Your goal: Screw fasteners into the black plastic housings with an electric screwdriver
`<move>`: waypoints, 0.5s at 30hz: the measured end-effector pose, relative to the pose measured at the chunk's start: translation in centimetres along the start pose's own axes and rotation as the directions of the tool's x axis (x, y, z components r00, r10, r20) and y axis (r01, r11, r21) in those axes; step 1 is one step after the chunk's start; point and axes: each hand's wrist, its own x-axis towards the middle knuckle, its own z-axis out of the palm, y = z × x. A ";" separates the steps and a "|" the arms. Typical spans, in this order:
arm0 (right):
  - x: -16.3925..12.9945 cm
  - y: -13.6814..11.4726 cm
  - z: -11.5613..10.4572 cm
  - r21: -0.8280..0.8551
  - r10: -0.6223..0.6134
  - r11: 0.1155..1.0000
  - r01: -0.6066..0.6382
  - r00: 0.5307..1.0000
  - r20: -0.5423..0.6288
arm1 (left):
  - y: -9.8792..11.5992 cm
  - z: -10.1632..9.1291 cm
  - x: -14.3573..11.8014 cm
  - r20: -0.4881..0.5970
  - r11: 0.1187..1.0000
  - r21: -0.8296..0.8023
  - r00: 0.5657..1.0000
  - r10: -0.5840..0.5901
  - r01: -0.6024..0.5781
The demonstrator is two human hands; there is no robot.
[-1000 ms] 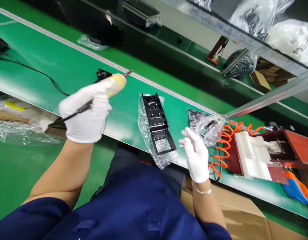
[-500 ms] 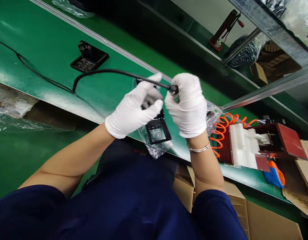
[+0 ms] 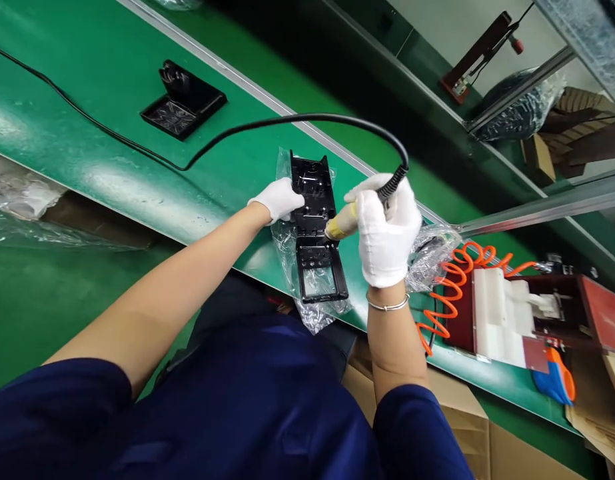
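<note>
Right grip (image 3: 390, 233) closed around yellow-ended tool (image 3: 341, 223); left grip (image 3: 278, 200) appears to pinch black frame (image 3: 310, 223) by left side, fingers partly hidden. Clear bag (image 3: 287, 259) beneath overhangs near edge of table (image 3: 77, 160); could slide. Frame lies on bag, just inside edge. Looks light, stiff, slick, thin walls possibly brittle; best held by long side rails. Bagged parts (image 3: 430, 259) crowd right. Black cable (image 3: 307, 118) arches beyond; room leftward up to black stand (image 3: 200, 100).

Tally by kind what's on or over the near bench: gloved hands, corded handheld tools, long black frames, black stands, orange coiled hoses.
Left hand and right hand, gloved: 2
Corded tool: 1
Long black frame: 1
Black stand: 1
Orange coiled hose: 1
Total: 6
</note>
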 end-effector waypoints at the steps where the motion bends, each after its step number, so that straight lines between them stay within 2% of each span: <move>1: -0.1 0.1 0.2 -0.003 -0.005 1.000 0.004 0.999 -0.035 | 0.1 0.3 0.4 -0.012 0.999 -0.031 1.000 0.017 -0.018; 4: -0.3 0.4 0.8 -0.016 -0.018 1.000 0.016 0.994 -0.109 | -0.2 1.0 1.4 -0.032 0.992 -0.119 0.998 0.045 -0.049; 9: -0.3 0.8 1.3 -0.046 -0.077 0.996 0.072 0.989 -0.123 | -0.9 1.1 2.3 -0.089 0.949 -0.270 0.986 0.144 -0.163; 12: -0.1 1.2 1.7 -0.034 -0.107 0.994 0.103 0.987 -0.118 | -0.9 0.9 2.4 -0.072 0.929 -0.343 0.990 0.123 -0.141; 15: 0.1 1.9 2.1 -0.041 -0.078 0.996 0.074 0.991 -0.104 | -0.9 0.7 2.4 -0.042 0.899 -0.408 0.987 0.152 -0.156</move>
